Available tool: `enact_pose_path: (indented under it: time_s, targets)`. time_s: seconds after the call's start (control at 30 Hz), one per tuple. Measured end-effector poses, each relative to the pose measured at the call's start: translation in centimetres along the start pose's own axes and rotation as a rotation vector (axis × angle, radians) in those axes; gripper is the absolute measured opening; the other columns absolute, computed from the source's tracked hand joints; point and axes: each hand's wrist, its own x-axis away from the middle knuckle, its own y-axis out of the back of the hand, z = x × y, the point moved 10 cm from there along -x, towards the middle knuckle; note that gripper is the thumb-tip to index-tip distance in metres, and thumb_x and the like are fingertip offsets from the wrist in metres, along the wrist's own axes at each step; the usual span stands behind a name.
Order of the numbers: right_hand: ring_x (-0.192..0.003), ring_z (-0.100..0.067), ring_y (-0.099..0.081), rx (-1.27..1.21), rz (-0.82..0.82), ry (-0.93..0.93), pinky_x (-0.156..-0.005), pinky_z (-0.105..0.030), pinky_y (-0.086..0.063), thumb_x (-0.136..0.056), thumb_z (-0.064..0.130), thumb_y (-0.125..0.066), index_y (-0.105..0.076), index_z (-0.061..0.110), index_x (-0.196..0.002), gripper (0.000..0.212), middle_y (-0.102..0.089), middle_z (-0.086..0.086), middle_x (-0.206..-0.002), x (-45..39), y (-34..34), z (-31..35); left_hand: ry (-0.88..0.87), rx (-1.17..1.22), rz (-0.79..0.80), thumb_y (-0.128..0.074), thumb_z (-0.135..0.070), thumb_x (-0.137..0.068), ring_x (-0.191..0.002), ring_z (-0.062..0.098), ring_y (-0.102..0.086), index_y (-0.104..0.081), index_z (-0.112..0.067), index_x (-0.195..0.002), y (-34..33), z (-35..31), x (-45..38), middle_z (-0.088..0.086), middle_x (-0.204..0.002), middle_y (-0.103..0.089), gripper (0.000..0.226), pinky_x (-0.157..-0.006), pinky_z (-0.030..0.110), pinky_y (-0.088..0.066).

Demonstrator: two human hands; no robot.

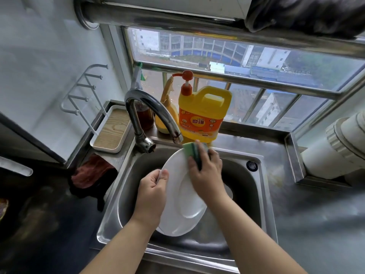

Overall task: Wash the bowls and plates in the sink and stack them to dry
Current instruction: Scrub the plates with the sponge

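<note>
A white oval plate [177, 196] is held tilted over the steel sink [264, 194]. My left hand [152, 194] grips its left rim, thumb on the face. My right hand [207, 175] holds a green sponge [190, 151] and presses it against the plate's upper edge. Part of another white dish [229, 191] shows in the basin behind my right wrist, mostly hidden.
The chrome faucet [150, 113] arches over the sink's back left. A yellow detergent jug [203, 113] with a pump stands on the window ledge. A white tray with wooden base [110, 133] and a red cloth [92, 171] lie left. Steel counter [316, 214] stretches right.
</note>
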Motion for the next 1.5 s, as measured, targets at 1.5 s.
enact_pose_path:
  time_s: [1.5]
  targets:
    - [-0.112,-0.007,-0.053,-0.394,-0.135,-0.143,-0.096,-0.027,-0.046,-0.079,0.045,-0.067,-0.047,0.056,-0.126,0.052,-0.05,0.002,-0.125,2.4,3.7,-5.0,0.352,0.146,0.59,-0.063,-0.041,-0.078,-0.103,0.032,-0.066,-0.059,-0.027,-0.121,1.4,3.6,0.1,0.01,-0.115,-0.067,0.045,-0.085,0.046,-0.054]
